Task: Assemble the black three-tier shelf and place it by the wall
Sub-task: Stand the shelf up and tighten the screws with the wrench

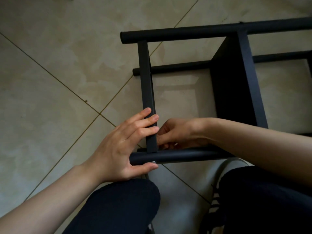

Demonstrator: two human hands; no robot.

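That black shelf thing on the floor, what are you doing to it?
A person is putting together the black shelf, which lies on its side on the tiled floor. The left hand steadies the end panel and the round pole, thumb by a small silver screw. The right hand reaches inside at that joint.

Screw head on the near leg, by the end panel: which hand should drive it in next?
Probably the left hand. Its thumb already lies beside the silver screw head on the near leg, while its fingers steady the end panel. The right hand is curled inside the frame behind that panel.
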